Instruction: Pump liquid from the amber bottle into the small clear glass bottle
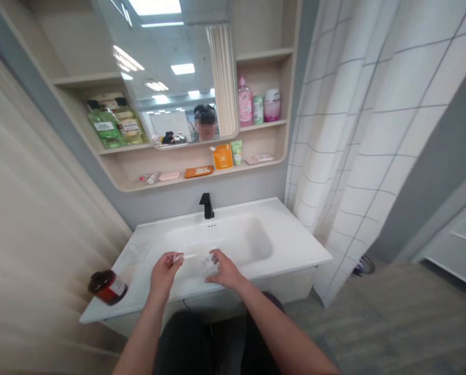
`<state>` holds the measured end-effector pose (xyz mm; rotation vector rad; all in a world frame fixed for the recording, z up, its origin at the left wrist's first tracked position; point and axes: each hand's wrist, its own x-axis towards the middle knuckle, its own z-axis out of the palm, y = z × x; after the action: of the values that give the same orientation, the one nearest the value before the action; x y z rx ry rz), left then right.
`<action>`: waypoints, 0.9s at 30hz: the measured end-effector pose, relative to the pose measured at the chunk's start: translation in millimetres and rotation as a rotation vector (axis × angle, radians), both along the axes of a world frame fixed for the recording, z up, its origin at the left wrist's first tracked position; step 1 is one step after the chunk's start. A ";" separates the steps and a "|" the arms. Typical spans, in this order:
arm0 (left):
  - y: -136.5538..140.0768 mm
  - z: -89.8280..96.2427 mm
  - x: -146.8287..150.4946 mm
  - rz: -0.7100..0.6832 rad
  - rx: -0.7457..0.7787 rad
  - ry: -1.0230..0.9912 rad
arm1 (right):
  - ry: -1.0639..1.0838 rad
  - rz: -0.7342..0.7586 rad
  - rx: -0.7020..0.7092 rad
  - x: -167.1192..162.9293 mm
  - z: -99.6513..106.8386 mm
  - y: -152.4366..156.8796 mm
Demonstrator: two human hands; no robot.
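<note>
Over the front part of the white sink (pixel 262 234), my left hand (pixel 163 272) pinches a small clear-and-white piece with a thin pale stem (pixel 189 256) pointing right; its exact kind is too blurred to name. Facing it, my right hand (pixel 225 271) curls around a small clear container (pixel 209 264). A gap separates the stem from the container. Behind both hands a black faucet (pixel 207 206) stands at the back of the sink. To the left, a dark red-brown jar (pixel 108 287) with a black lid rests at the counter's edge.
A faint clear item (pixel 137 252) lies on the left of the counter. Above, a shelf unit (pixel 264 55) around a mirror (pixel 178 52) holds a pink pump bottle (pixel 245 104), green bottles (pixel 108 127) and an orange pouch (pixel 222 157). Curtains (pixel 342 130) hang on both sides.
</note>
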<state>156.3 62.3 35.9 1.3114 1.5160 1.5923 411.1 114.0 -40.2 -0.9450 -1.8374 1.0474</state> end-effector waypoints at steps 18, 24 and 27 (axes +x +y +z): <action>41.5 -50.9 70.2 -0.178 -0.178 -0.393 | 0.155 0.315 0.032 7.6 4.2 9.3; 34.5 -57.4 71.6 -0.231 -0.145 -0.530 | 0.124 0.312 0.115 5.4 2.4 8.1; 32.3 -54.7 70.3 -0.255 -0.148 -0.505 | 0.111 0.292 0.132 2.4 -1.1 7.8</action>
<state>226.6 94.6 -18.8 0.8889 1.0845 1.4708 413.5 121.8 -41.2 -0.5408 -1.9620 1.1117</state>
